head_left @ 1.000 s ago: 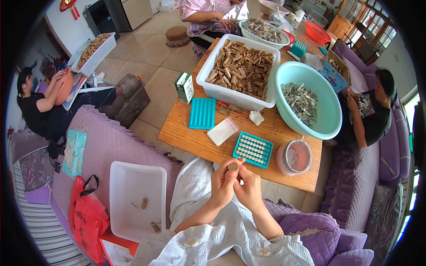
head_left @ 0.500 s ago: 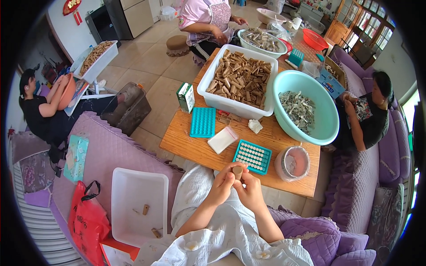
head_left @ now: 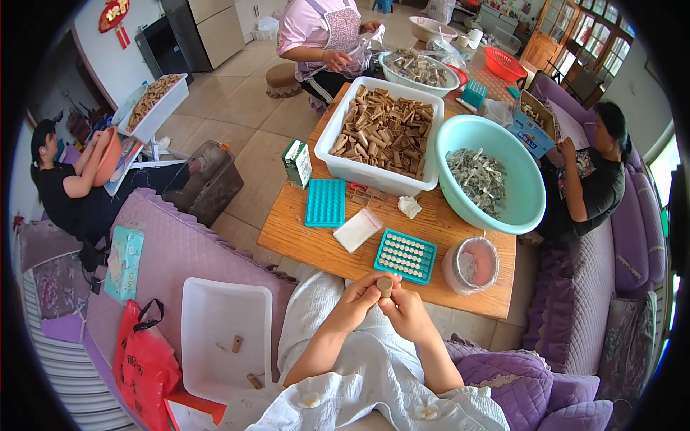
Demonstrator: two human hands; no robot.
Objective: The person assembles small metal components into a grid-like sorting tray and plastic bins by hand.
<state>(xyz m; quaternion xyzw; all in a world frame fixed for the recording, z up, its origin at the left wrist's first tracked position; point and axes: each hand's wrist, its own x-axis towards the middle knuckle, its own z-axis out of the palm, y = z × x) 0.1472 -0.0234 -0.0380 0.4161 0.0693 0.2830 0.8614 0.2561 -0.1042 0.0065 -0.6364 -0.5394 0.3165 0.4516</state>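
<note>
Between the fingers of both my hands stands a short brown cardboard tube (head_left: pixel 384 286), one end turned up, above my lap at the table's near edge. My left hand (head_left: pixel 351 307) wraps its left side, and my right hand (head_left: pixel 408 316) pinches it from the right with the thumb. Just beyond my fingers lies a teal tray (head_left: pixel 430 262) with rows of small white round pieces. A second teal tray (head_left: pixel 325 202), with its cells showing, sits farther left. Near it is a clear packet of white sheets (head_left: pixel 358 230). A lined tub (head_left: pixel 460 274) is to the right.
On the wooden table (head_left: pixel 287 233) stand a white bin (head_left: pixel 338 161) heaped with brown tubes and a mint basin (head_left: pixel 530 208) of clear packets. A white bin (head_left: pixel 226 309) at my left holds two tubes. Three people sit around the room, one (head_left: pixel 593 172) at right.
My hands stay around the tube, with the fingers shifted slightly. The person at the far side now handles a clear bag, and the person at right has raised a hand.
</note>
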